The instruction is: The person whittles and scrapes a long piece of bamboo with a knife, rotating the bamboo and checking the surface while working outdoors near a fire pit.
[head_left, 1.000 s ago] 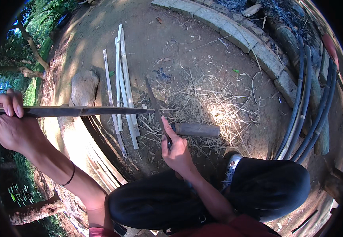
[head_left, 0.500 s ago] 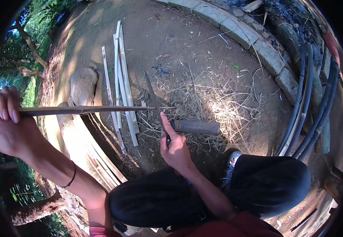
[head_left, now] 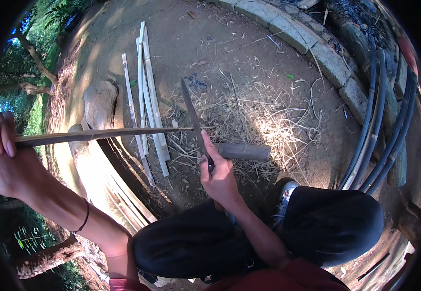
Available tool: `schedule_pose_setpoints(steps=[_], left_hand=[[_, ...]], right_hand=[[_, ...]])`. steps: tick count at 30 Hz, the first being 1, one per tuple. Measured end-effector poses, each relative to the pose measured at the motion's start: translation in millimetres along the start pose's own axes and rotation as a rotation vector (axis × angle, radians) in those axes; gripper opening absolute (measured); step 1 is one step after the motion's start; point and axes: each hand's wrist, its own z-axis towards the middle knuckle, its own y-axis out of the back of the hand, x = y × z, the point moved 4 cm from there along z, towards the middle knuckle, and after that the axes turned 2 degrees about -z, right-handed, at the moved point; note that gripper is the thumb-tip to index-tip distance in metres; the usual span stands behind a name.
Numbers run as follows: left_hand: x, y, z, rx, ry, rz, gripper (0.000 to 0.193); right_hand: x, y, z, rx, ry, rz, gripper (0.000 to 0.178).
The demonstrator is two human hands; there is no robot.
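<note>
At the far left, my left hand [head_left: 14, 162] is closed round one end of a long bamboo strip [head_left: 94, 135]. The strip runs nearly level across the view, its thin end reaching the knife. My right hand [head_left: 221, 180] grips a long-bladed knife [head_left: 192, 107] by the handle, with the index finger stretched along the lower blade. The blade points up and slightly left, crossing the strip close to its tip. Whether the edge touches the strip I cannot tell. A short grey-brown cylinder [head_left: 245, 152] lies on the ground just right of the right hand.
Curly shavings [head_left: 273, 121] cover the ground beyond my hands. Several pale split strips [head_left: 148, 97] lie left of them, beside a log [head_left: 100, 104]. Long dark poles [head_left: 365, 126] lean at the right, near a curved stone edging [head_left: 293, 39]. My bent knees [head_left: 331, 225] are close below.
My right hand and the knife have shifted slightly right. My left hand has moved a little left and down, and the strip now slopes up slightly toward its thin end.
</note>
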Motion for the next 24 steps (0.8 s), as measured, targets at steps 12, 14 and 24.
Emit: schedule_pose_setpoints(steps=[12,14,24], left_hand=[[-4,23,-2,-0.269,-0.004,0.077,0.021],[0,-3,-1,-0.405,-0.051,0.238,0.021],[0,-60,-4,-0.443,-0.099,0.226,0.025]], right_hand=[[-38,-14,-6,-0.006,-0.009,-0.066,0.069],[-20,-15,-7,0.031,-0.009,-0.017,0.069],[-132,-17,3,-0.114,-0.083,-0.237,0.066]])
